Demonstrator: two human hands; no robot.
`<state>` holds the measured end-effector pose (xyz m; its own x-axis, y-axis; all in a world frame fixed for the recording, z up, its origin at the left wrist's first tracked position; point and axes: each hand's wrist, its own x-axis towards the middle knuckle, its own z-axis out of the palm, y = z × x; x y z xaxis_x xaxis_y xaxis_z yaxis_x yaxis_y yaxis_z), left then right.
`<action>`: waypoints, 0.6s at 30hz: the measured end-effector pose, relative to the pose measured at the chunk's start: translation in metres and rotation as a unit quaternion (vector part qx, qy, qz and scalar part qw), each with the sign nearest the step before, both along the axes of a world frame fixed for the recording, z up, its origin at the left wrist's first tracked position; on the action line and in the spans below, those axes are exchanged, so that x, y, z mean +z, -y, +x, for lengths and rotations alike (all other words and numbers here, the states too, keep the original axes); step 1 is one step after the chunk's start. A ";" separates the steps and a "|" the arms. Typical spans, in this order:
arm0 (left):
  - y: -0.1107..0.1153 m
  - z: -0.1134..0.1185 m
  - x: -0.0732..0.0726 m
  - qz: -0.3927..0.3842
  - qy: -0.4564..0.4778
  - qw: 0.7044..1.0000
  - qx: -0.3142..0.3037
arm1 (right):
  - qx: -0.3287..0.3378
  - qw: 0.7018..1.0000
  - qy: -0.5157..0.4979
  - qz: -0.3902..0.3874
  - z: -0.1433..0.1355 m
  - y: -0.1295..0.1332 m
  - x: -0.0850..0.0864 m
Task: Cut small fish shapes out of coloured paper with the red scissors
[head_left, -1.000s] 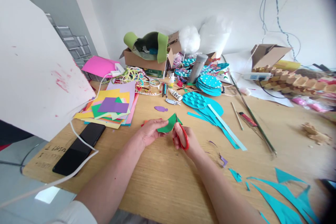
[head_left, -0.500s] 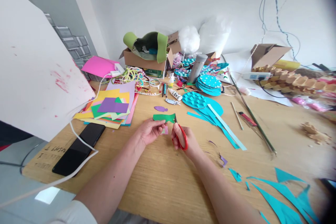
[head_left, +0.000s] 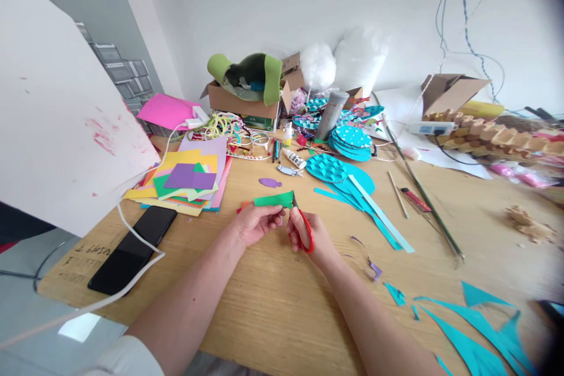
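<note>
Pinched in my left hand [head_left: 259,223] is a strip of green paper [head_left: 273,199], held just above the table. My right hand [head_left: 311,237] grips red-handled scissors [head_left: 311,235], whose dark blades point away from me and meet the right end of the green paper. A bit of red paper [head_left: 243,207] shows beside my left fingers, and a small pink piece is mostly hidden behind them. Beyond my hands lie a purple fish-like cutout [head_left: 269,183] and a pale blue-grey cutout [head_left: 289,171].
A stack of coloured paper [head_left: 189,179] and a black phone [head_left: 134,249] with a white cable lie left. Blue discs and strips [head_left: 361,188], sticks and a red cutter [head_left: 416,200] sit right. Blue scraps [head_left: 471,329] lie near right; boxes and a metal flask [head_left: 332,116] stand behind.
The green paper has tilted, its right end now higher, and shifted slightly left. My left hand has turned a little. Red paper now shows beside it, and the pink piece is more hidden.
</note>
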<state>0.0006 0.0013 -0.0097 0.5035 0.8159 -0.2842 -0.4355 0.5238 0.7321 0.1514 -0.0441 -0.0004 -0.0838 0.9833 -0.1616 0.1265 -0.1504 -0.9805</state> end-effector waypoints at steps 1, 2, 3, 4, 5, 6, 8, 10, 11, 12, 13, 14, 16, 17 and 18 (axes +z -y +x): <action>0.000 0.000 0.000 -0.004 -0.003 1.000 0.002 | -0.002 1.000 0.001 0.000 0.000 0.000 0.000; 0.000 0.000 0.000 -0.008 -0.004 1.000 0.005 | -0.003 1.000 0.002 0.000 0.000 0.000 0.000; 0.000 0.000 0.000 -0.011 -0.006 1.000 0.007 | -0.004 1.000 0.003 -0.001 0.000 0.000 0.000; -0.001 0.000 0.000 -0.015 -0.009 1.000 0.009 | -0.004 1.000 0.003 0.000 0.000 0.000 0.000; -0.001 0.000 -0.001 -0.020 -0.011 1.000 0.011 | -0.003 1.000 0.003 0.000 0.000 0.000 0.000; -0.001 0.000 -0.001 -0.023 -0.013 1.000 0.014 | -0.001 1.000 0.002 0.001 0.000 0.000 0.000; -0.002 0.000 0.000 -0.028 -0.011 0.999 0.022 | 0.005 1.000 0.001 0.003 0.000 0.000 -0.002; -0.002 0.000 0.001 -0.036 -0.001 0.999 0.036 | 0.005 1.000 0.000 0.001 0.000 0.000 -0.003; -0.002 0.001 0.002 -0.041 0.005 0.998 0.045 | 0.005 1.000 0.000 -0.001 -0.001 0.000 -0.004; -0.002 0.001 0.003 -0.046 0.009 0.997 0.054 | 0.005 1.000 0.002 -0.003 -0.001 0.000 -0.004; -0.001 0.001 0.003 -0.049 0.013 0.997 0.062 | 0.006 1.000 0.003 -0.003 -0.002 0.000 -0.005; -0.001 0.002 0.004 -0.050 0.015 0.996 0.066 | 0.010 1.000 0.006 -0.003 -0.002 0.001 -0.005; -0.001 0.002 0.004 -0.042 0.016 0.997 0.063 | 0.020 1.000 0.011 -0.003 -0.003 0.001 -0.006; -0.001 0.002 0.004 -0.038 0.014 0.997 0.060 | 0.024 1.000 0.012 -0.004 -0.004 0.002 -0.006; -0.001 0.003 0.003 -0.036 0.012 0.997 0.060 | 0.027 1.000 0.014 -0.005 -0.005 0.002 -0.005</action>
<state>0.0032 0.0022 -0.0067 0.4097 0.8487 -0.3343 -0.5150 0.5177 0.6832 0.1468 -0.0461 -0.0057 -0.1312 0.9758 -0.1750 0.1613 -0.1532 -0.9749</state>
